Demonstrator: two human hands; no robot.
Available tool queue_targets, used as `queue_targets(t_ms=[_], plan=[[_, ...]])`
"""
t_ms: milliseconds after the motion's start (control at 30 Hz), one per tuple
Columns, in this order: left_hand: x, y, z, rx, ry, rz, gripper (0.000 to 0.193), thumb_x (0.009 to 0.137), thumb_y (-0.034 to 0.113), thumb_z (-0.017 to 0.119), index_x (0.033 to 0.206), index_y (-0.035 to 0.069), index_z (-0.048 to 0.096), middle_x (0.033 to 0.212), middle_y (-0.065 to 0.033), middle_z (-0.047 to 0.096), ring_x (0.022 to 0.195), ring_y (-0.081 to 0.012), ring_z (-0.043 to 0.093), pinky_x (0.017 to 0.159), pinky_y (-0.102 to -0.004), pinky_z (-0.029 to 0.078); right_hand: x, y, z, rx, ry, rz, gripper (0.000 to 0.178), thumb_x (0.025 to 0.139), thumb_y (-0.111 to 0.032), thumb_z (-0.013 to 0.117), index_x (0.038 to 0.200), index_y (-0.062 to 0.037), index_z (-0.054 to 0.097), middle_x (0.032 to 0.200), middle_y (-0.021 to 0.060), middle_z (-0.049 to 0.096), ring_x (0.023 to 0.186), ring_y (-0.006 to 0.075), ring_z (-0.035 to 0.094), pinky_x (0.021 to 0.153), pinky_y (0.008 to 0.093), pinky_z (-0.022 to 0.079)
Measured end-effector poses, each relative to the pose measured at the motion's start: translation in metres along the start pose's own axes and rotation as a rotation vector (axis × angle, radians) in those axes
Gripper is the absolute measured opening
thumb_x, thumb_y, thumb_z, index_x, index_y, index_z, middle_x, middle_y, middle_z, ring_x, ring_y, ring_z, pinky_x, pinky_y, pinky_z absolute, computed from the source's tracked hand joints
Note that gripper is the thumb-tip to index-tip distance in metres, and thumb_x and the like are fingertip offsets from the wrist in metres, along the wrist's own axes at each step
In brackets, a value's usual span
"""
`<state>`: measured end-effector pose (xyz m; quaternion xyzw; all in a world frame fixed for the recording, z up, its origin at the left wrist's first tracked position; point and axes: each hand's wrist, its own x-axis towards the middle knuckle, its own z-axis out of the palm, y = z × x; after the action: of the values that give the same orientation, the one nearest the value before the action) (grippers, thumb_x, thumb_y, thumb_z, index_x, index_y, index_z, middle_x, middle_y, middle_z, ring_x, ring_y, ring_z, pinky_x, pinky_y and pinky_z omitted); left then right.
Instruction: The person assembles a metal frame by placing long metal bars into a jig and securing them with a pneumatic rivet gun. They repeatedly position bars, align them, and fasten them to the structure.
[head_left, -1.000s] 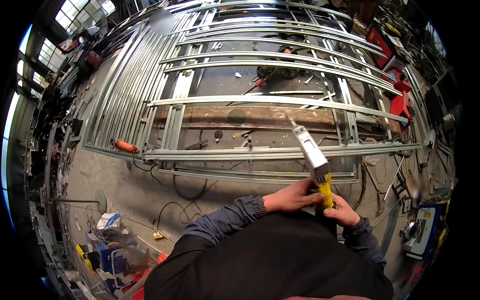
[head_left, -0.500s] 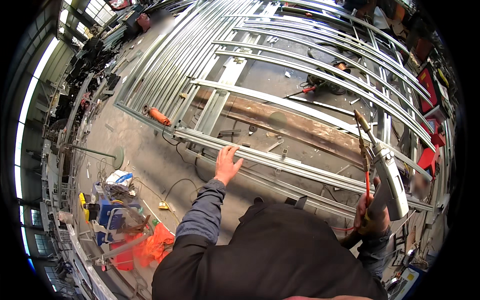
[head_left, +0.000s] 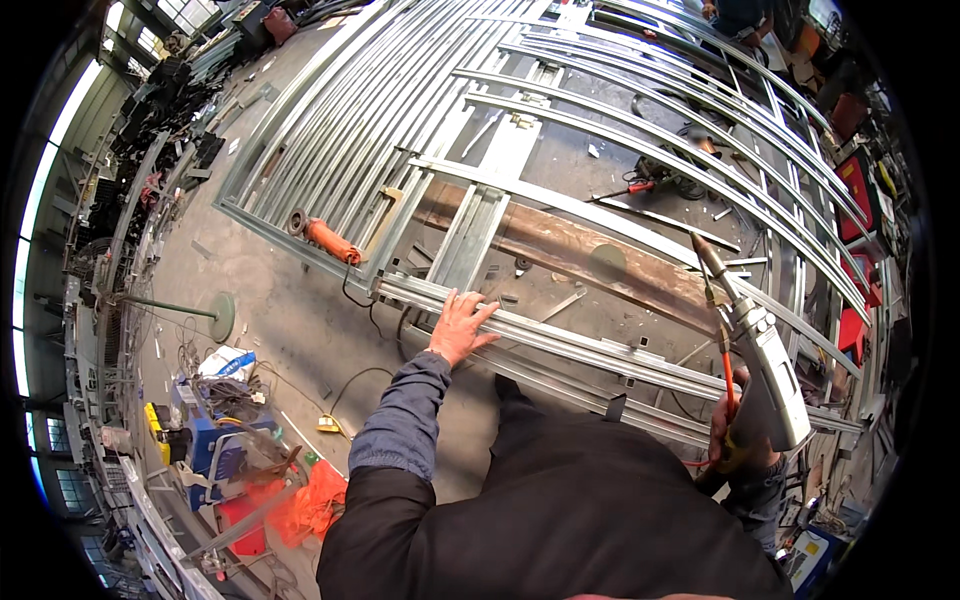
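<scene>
My left hand (head_left: pixel 464 326) lies across the near metal rail (head_left: pixel 590 345) of a large frame of pale metal profiles. Its fingers are spread on the top of the rail and do not wrap round it. At the right, my right hand (head_left: pixel 722 425) is closed round the grip of a welding gun (head_left: pixel 768 365) with a silver-white body. The gun's copper-coloured nozzle points up and away over the frame, apart from the rails, and an orange-red tube runs along it. An orange angle grinder (head_left: pixel 332 242) rests on the frame's left corner.
Long parallel rails (head_left: pixel 660 145) stretch across the far right. A rusty steel beam (head_left: pixel 540 235) lies beneath the frame. Left of me are a blue machine (head_left: pixel 215 445), orange sheeting (head_left: pixel 320 500), floor cables and a round-based stand (head_left: pixel 222 316). Another person (head_left: pixel 740 18) is at the far right.
My left hand has come forward onto the rail. The view has shifted with my body, and the welding gun sits slightly lower and further left in it. Another person now shows at the top right.
</scene>
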<state>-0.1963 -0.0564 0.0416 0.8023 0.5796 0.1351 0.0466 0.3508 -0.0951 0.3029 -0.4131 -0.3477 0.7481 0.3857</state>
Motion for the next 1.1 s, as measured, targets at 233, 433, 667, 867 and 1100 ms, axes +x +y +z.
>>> queue_targets(t_ms=[233,433,667,867,1100], plan=[[-0.003,-0.038,0.003,-0.176,0.087,0.137,0.051,0.086,0.037,0.083,0.134,0.023,0.072,0.122,-0.0037,0.061,0.122,-0.0257,0.057,0.116,-0.0471,0.042,0.073,0.016,0.105,-0.13,0.004,0.337,0.059,0.104,-0.05,0.062,0.137,-0.0017,0.055,0.096,0.0177,0.067,0.066,0.0302,0.071,0.054,0.0403,0.059],[-0.004,-0.055,0.013,-0.209,0.092,0.176,0.053,0.082,0.039,0.082,0.132,0.026,0.074,0.118,-0.0001,0.062,0.116,-0.023,0.058,0.105,-0.0422,0.045,0.128,0.036,0.144,-0.162,-0.103,0.463,0.044,0.106,-0.023,0.059,0.144,0.0005,0.052,0.105,0.0132,0.068,0.079,0.0228,0.072,0.068,0.0363,0.06],[-0.003,-0.063,0.018,-0.208,0.11,0.187,0.051,0.081,0.041,0.082,0.129,0.027,0.074,0.116,0.0004,0.062,0.114,-0.0227,0.06,0.102,-0.0418,0.047,0.192,0.06,0.178,-0.519,-0.431,0.358,0.062,0.109,-0.023,0.058,0.162,0.0017,0.037,0.151,0.0141,0.055,0.135,0.0205,0.054,0.113,0.0349,0.043],[-0.004,-0.07,0.026,-0.224,0.129,0.201,0.051,0.079,0.038,0.082,0.128,0.024,0.074,0.119,-0.0015,0.063,0.116,-0.0237,0.06,0.103,-0.0437,0.047,0.236,0.098,0.219,-0.659,-0.653,0.224,0.07,0.111,-0.032,0.058,0.168,-0.002,0.031,0.159,0.0158,0.053,0.143,0.021,0.053,0.119,0.0338,0.039],[-0.015,-0.078,0.044,-0.236,0.033,0.232,0.058,0.084,0.039,0.071,0.141,0.029,0.068,0.129,-0.0042,0.063,0.122,-0.0276,0.06,0.107,-0.049,0.044,0.264,0.123,0.273,-0.788,-0.74,0.424,0.068,0.111,-0.037,0.059,0.168,-0.0101,0.034,0.126,0.0107,0.071,0.102,0.0139,0.067,0.095,0.0317,0.053]])
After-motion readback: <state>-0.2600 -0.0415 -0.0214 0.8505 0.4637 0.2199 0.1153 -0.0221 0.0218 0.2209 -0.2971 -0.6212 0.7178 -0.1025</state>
